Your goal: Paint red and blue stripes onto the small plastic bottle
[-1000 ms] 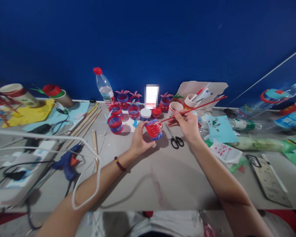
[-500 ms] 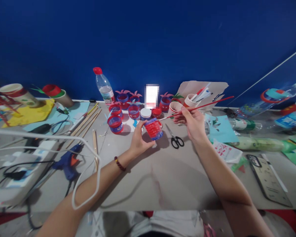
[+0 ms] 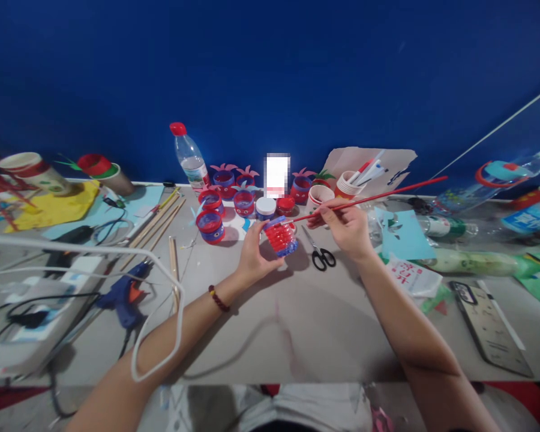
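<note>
Tilted over the table's middle, a ribbed cup painted red and blue (image 3: 281, 238) is held by my left hand (image 3: 253, 255), thumb below and fingers behind it. My right hand (image 3: 345, 227) pinches a long red paintbrush (image 3: 387, 194), whose tip touches the cup's upper side. Behind the cup stand a white-lidded paint jar (image 3: 266, 208) and an open red paint pot (image 3: 285, 206). Several red and blue cups with paper tops, one of them a blue-rimmed cup (image 3: 210, 227), are grouped to the left and behind.
Black-handled scissors (image 3: 323, 259) lie right of the held cup. At left are a blue glue gun (image 3: 128, 294), wooden sticks and a power strip (image 3: 49, 318), with a white cable crossing my left forearm. A phone (image 3: 490, 327), plastic bottles and blue paper lie at right.
My right hand has shifted slightly left and down, and the brush handle now reaches farther right at a flatter slant. The cup in my left hand has turned slightly.
</note>
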Tool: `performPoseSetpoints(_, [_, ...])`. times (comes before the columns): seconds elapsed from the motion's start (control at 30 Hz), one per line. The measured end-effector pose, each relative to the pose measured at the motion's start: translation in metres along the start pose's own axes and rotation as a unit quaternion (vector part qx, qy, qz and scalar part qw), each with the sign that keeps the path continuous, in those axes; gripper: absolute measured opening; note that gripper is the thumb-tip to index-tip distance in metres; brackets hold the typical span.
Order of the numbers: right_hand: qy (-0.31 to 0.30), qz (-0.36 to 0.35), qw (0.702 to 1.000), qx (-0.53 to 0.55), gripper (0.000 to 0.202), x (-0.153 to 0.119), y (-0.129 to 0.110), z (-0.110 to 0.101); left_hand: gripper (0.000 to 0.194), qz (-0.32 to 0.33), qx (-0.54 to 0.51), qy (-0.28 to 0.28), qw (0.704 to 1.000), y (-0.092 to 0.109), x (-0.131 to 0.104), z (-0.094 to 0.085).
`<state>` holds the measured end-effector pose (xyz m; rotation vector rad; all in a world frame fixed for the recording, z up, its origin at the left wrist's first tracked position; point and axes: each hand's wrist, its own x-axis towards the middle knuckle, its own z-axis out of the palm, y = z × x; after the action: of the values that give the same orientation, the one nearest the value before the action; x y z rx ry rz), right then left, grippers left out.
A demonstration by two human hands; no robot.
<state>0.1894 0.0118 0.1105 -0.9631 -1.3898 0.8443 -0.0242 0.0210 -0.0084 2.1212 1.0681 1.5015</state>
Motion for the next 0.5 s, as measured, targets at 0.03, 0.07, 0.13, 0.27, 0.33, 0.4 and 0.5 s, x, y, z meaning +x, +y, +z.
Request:
performPoseSetpoints(0.03, [0.002,0.000,1.000,-0.003,0.040,0.0004,0.0003,0.0000,0.087,0.001,0.002,0.001,1.000,-0.0002,0.0001,0.0001])
performPoseSetpoints(0.07, [0.006,-0.001,1.000,-0.007,0.041,0.0008,0.0005,-0.0003,0.087,0.000,0.007,0.002,1.000,-0.0001,0.0001,0.0001])
performPoseSetpoints(0.13, [0.015,0.000,1.000,-0.012,0.042,0.0014,0.0004,-0.0013,0.087,-0.002,0.017,0.001,1.000,0.0004,0.0001,-0.0002])
performPoseSetpoints(0.27, [0.022,0.011,1.000,-0.016,0.043,0.0024,-0.0026,-0.0043,0.088,-0.011,0.034,-0.008,0.999,0.0023,-0.0006,-0.0011])
performPoseSetpoints(0.33, [0.022,0.012,1.000,-0.017,0.042,0.0026,-0.0047,-0.0057,0.089,-0.017,0.040,-0.011,0.999,0.0030,-0.0008,-0.0015])
performPoseSetpoints(0.4, [0.025,0.008,1.000,-0.015,0.042,0.0025,-0.0060,-0.0067,0.087,-0.019,0.042,-0.012,0.999,0.0036,-0.0006,-0.0019])
performPoseSetpoints(0.5, [0.022,0.005,1.000,-0.009,0.040,0.0014,-0.0054,-0.0063,0.085,-0.014,0.046,-0.012,0.999,0.0052,0.0006,-0.0024])
